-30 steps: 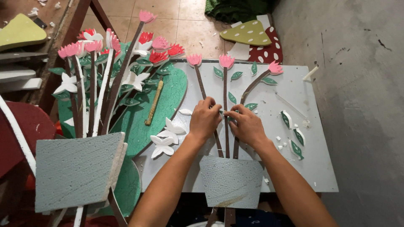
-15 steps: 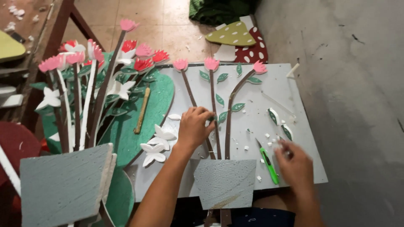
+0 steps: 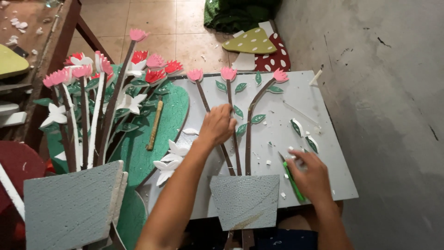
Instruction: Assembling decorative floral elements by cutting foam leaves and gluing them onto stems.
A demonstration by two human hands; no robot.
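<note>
Step looks like tool pickup mid-assembly of the foam flower piece; left hand [image 3: 217, 125] rests fingers curled on the brown stems [image 3: 233, 139], pressing them flat near the middle of the grey surface [image 3: 323, 115], gripping nothing; right hand [image 3: 312, 173] near the front right edge, fingers closing round the green craft knife [image 3: 291, 178], blade end poking out toward the stems; grey foam pot [image 3: 244, 200] overhangs the front edge; next move likely needs a firm grip on the knife with the stems held steady.
</note>
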